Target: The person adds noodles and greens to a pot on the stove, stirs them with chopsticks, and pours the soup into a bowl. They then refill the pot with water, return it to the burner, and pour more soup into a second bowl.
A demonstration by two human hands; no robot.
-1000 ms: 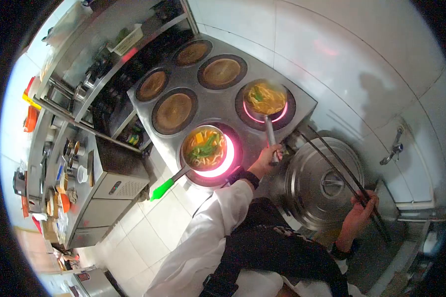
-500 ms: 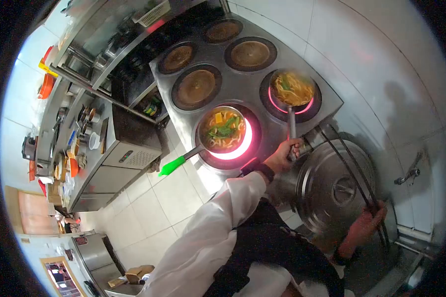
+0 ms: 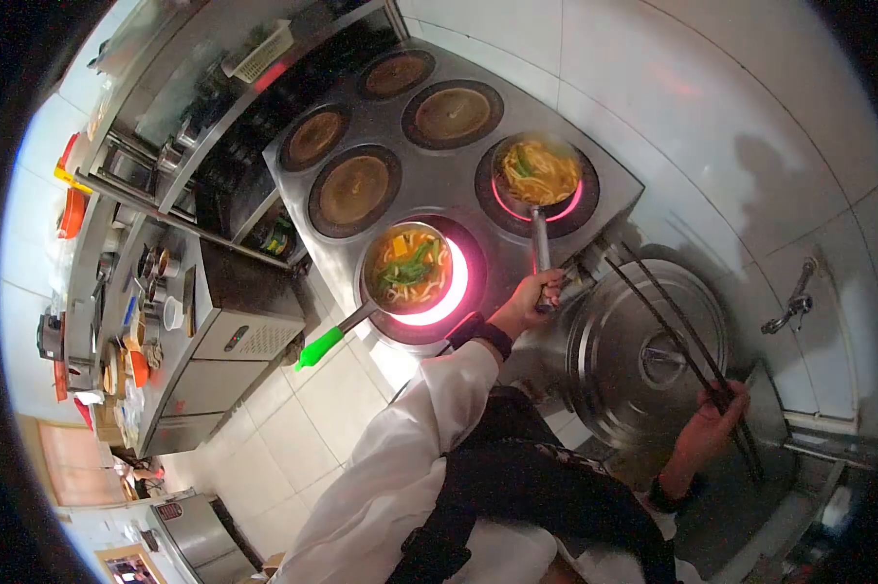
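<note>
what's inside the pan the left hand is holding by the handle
The pan in the left hand holds yellowish noodles in broth with a bit of green vegetable on top. Whatever lies beneath the noodles is covered, and the glowing burner shows only around its rim.

This is a commercial kitchen, the cooking line of a restaurant. A stainless steel range (image 3: 439, 185) carries six round burners, two of them glowing pink under small long-handled pans of noodle soup (image 3: 407, 268) (image 3: 536, 173). Just beside the range's near corner stands a very large steel stockpot with a lid (image 3: 643, 355). White tiled walls (image 3: 712, 107) and a pale tiled floor (image 3: 293, 428) surround it. A steel bench (image 3: 210, 375) carries seasoning tins and small bowls (image 3: 142, 321), with steel shelving (image 3: 166, 117) above. A wall tap (image 3: 789, 302) is mounted beyond the stockpot.
</note>
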